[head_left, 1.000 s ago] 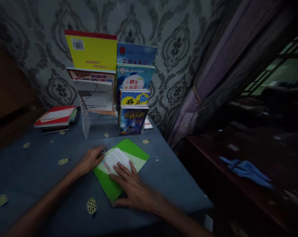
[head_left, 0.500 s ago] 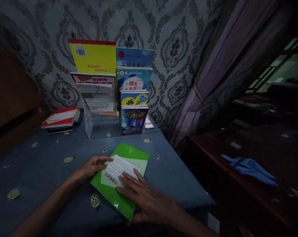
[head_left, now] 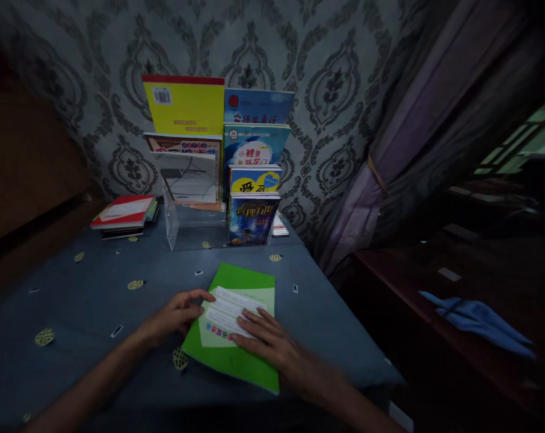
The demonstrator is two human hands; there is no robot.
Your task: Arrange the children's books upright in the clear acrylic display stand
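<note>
A bright green book (head_left: 236, 365) with a pale panel of printed text lies slightly turned on the cloth-covered table. The fingers of my right hand (head_left: 272, 346) stretch flat across the cover from its right side; the thumb is hidden. At the book's left edge is my left hand (head_left: 181, 311), index finger and thumb apart, their tips touching the cover's margin. Behind the book stands a clear acrylic rack (head_left: 195, 231) with books in stepped rows. Its front right book is a dark blue one (head_left: 249, 225), and a yellow book (head_left: 189, 108) rises at the back left.
A stack of books with a red one (head_left: 128, 208) on top sits left of the rack. The patterned wall (head_left: 326, 78) closes off the back. Right of the table edge hangs a tied purple curtain (head_left: 351, 210), beside a dark red surface holding a blue cloth (head_left: 475, 322).
The green book has turned counterclockwise, so its edges sit straighter to me. Both hands moved with it and keep touching it. The view has shifted slightly left.
</note>
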